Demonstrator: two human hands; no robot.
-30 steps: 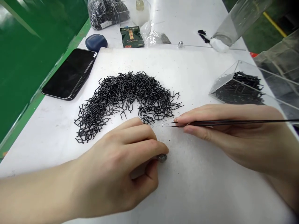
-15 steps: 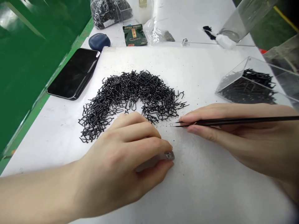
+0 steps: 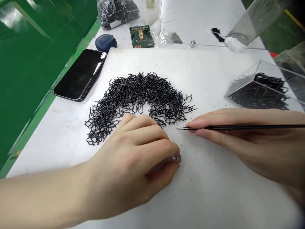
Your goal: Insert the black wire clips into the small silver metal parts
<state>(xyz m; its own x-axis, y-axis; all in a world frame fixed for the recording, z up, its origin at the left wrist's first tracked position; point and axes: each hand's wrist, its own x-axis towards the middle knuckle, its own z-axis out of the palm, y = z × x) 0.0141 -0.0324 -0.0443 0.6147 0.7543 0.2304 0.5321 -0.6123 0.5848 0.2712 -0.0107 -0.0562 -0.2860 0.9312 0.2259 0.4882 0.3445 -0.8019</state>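
Note:
My left hand [image 3: 135,159] is closed around a small grey piece [image 3: 176,158], pinched between thumb and forefinger. Only its rounded end with a small round detail shows; the rest is hidden in the palm. Black tweezers [image 3: 228,127] lie between the thumb and fingers of my right hand [image 3: 238,140], pointing left. Their tips are together, a little above and right of the grey piece, and I cannot make out anything between them. Beyond my left hand, an arc-shaped pile of small bent black pins [image 3: 143,87] spreads over the white work surface [image 3: 214,197].
A black phone [image 3: 81,74] and a dark blue case [image 3: 106,42] lie at the left edge. Behind the pile are a green packet [image 3: 142,36] and a bag of black parts [image 3: 116,14]. On the right, a clear box [image 3: 257,86] holds black pieces near a clear cylinder [image 3: 257,22].
The tweezer tips, slightly apart before, have come together. The whole view has shifted a little, so everything appears further right; the left hand keeps its pinch on the grey piece.

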